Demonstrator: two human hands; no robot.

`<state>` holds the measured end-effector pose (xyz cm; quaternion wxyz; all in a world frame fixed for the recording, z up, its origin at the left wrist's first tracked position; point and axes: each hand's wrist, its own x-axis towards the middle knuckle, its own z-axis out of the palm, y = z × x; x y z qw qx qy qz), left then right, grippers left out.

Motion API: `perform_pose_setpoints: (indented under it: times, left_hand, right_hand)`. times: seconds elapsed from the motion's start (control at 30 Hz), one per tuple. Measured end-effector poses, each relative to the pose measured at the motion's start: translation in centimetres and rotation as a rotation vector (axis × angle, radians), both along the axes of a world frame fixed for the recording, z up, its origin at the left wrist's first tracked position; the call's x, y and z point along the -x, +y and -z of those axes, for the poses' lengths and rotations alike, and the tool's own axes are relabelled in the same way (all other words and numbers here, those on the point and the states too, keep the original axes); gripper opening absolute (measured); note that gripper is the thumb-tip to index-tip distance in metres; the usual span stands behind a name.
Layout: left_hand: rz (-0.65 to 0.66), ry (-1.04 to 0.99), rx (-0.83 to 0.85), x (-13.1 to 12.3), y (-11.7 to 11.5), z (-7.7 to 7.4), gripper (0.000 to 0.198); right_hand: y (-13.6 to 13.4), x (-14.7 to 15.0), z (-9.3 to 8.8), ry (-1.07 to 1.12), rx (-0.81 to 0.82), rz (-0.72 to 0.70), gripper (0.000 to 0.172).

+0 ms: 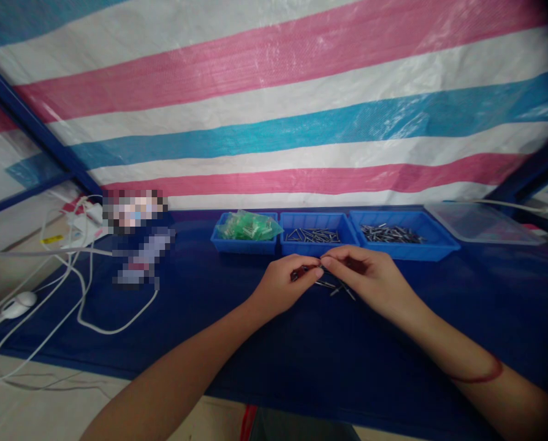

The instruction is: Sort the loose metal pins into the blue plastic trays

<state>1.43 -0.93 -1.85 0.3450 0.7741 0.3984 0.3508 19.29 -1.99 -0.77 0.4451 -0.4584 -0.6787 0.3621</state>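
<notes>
My left hand and my right hand meet fingertip to fingertip above the blue table. Both are closed in a pinch around something small and dark that the fingers mostly hide. Dark bits also show inside the curl of my left fingers. Just below the fingertips lie several thin metal pins, like rivets or screws, loose on the table. Behind my hands stands a blue bin with similar metal pins in it. To its right a wider blue bin holds more of them.
A third blue bin holds a clear bag of green pieces. A clear plastic lid lies at the back right. White cables and a power strip spread over the left side, beside blurred items. A striped tarp hangs behind the table.
</notes>
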Motion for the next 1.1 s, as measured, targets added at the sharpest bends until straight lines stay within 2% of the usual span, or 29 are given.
perform_pose_setpoints:
  times: [0.23,0.33,0.43,0.5,0.6,0.7,0.8,0.93,1.1]
  left_hand:
    - [-0.096,-0.006,-0.051,0.1,-0.1,-0.4,0.022]
    - [-0.131,-0.029,-0.069,0.1,-0.1,-0.6,0.021]
    - [-0.104,0.024,-0.108,0.3,-0.1,-0.6,0.026]
    - [-0.072,0.106,-0.160,0.4,0.0,-0.6,0.029]
    - [-0.074,0.276,-0.255,0.7,0.1,-0.3,0.026]
    - [-0.123,0.442,-0.296,1.0,0.2,0.1,0.024]
    - [-0.134,0.567,-0.305,1.2,0.3,0.5,0.026]
    - [-0.106,0.635,-0.303,1.3,0.4,0.7,0.023]
    - [-0.090,0.660,-0.303,1.2,0.4,0.3,0.021]
  right_hand:
    - [0.1,-0.1,0.3,-0.002,-0.051,-0.018,0.020]
    - [0.2,-0.3,0.4,-0.102,-0.126,-0.031,0.019]
    - [0.3,-0.7,0.1,-0.240,-0.257,0.009,0.017]
    - [0.5,-1.3,-0.3,-0.309,-0.344,0.104,0.016]
    - [1.1,-2.8,-1.0,-0.397,-0.448,0.327,0.015]
    - [2.2,-4.9,-1.3,-0.488,-0.463,0.516,0.016]
    - [3.4,-7.0,-0.8,-0.632,-0.443,0.635,0.020]
    - [4.5,-8.2,0.2,-0.775,-0.449,0.611,0.025]
    - [4.0,-6.7,0.3,-0.710,-0.502,0.552,0.021]
